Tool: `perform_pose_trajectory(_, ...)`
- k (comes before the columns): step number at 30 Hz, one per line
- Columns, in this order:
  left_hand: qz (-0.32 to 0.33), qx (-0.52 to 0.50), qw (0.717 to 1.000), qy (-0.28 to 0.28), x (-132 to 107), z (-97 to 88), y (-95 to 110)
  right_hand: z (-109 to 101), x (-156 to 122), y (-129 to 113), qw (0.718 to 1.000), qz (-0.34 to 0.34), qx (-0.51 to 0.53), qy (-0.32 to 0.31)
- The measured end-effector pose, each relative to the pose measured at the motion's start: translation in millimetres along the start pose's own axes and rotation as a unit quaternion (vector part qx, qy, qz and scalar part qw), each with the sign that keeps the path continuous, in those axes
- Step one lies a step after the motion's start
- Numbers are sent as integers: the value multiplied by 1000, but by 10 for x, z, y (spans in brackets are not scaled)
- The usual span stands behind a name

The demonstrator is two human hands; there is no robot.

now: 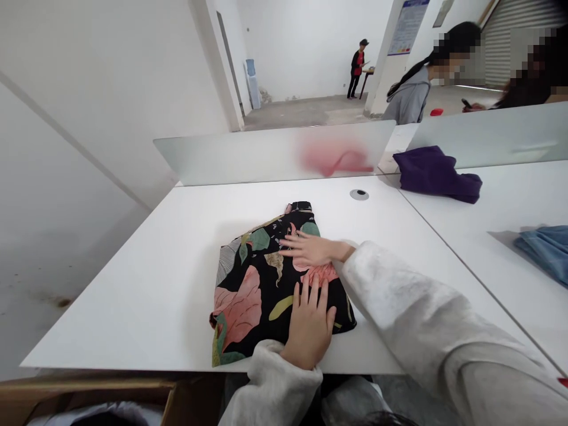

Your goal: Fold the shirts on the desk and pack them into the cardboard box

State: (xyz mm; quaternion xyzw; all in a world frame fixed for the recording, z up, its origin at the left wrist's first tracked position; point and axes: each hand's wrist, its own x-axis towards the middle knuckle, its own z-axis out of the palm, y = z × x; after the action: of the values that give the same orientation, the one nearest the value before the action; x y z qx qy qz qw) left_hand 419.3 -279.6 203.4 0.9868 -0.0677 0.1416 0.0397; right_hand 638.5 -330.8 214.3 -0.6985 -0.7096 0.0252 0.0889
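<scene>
At the lower left, a cardboard box (89,397) is sitting just below the edge of the white surface (128,319). Near the middle of that surface, a black leaf-print cloth (248,296) is lying in a folded bundle. The left hand (309,334) is pressing on its lower right part, the fingers (314,294) spreading wide and holding nothing. The right hand (313,249) is reaching across from the right and lying on its upper part, the fingers (297,241) stretching flat, close together and gripping nothing. Flat palms look like the better way to work here, spreading the pressure so the cloth is less likely to bunch.

Beyond the surface, a frosted divider (266,155) is standing along the far edge. Further off, a person in a red top (357,65) is standing by a small table, and a person in a grey hoodie (410,97) is standing nearer. To the right, a purple cloth (437,174) is lying on the next surface, a person (523,89) is holding a phone, and folded denim (544,251) is lying at the right edge.
</scene>
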Motion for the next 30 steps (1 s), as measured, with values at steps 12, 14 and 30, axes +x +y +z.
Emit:
perform_pose_trajectory(12,4,-71,997,-3,33,10,2,-56,617,387,975,178,-114,64)
perform_pose_trajectory(14,9,-84,996,12,45,16,18,-85,669,45,987,100,-104,64)
perform_pose_trajectory(30,-234,56,963,121,-1068,-100,-737,244,1158,-901,992,-123,3,-5)
